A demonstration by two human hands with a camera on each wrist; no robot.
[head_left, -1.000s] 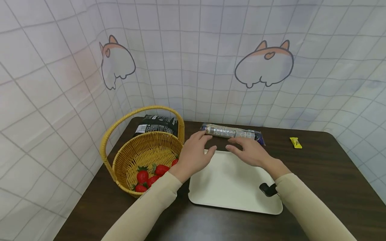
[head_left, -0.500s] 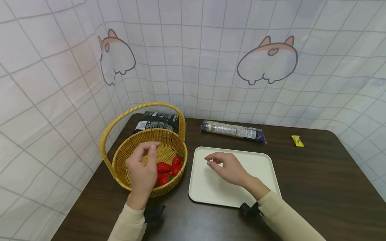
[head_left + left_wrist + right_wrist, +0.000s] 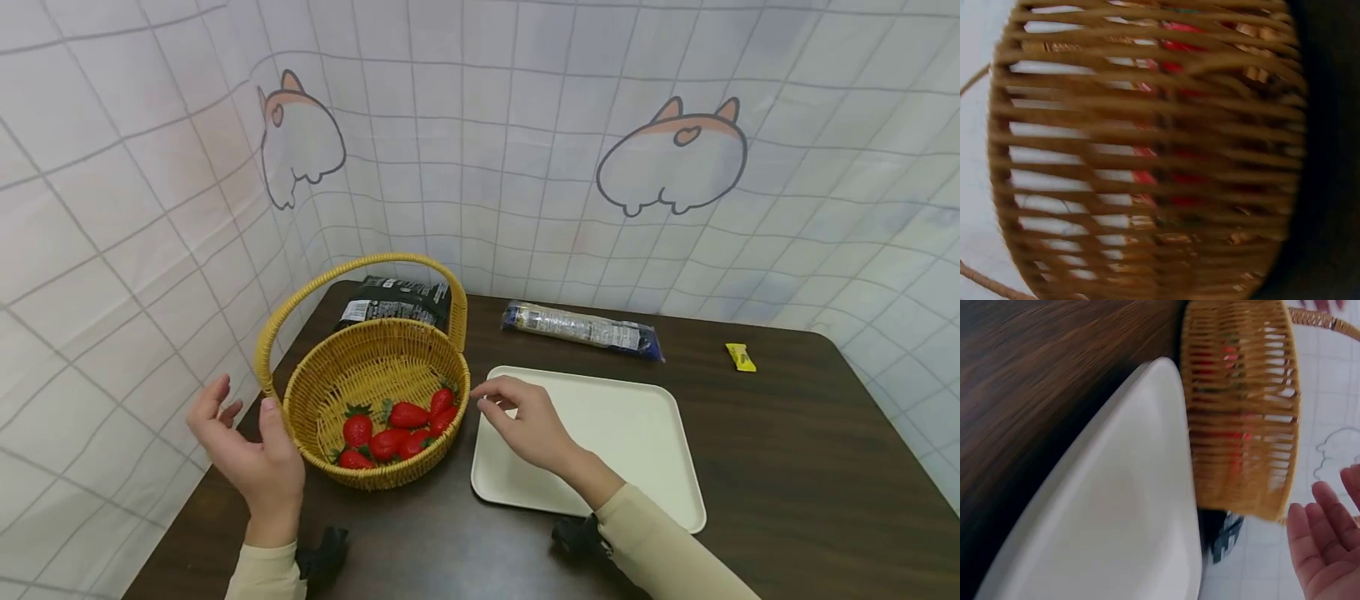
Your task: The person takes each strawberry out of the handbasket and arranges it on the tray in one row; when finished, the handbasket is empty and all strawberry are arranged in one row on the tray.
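Note:
A yellow wicker basket with a tall arched handle stands at the left of the table. Several red strawberries with green leaves lie along its front and right inside. My left hand is left of the basket, fingers spread and loosely bent, thumb overlapping the rim near the handle's base. Basket weave fills the left wrist view, blurred. Holding nothing, my right hand hovers above the left part of a white tray, fingertips close to the basket's right rim. Its fingers show at right in the right wrist view.
Behind the basket stands a black printed bag, partly hidden. A long clear-and-blue packet lies behind the tray. A small yellow wrapped piece is at the back right. A white gridded curtain closes off the table's back and left.
Both hands have moved left, from over the tray's far edge. The left hand passed across the basket to its outer left side; the right one came near its right rim. The basket stayed put.

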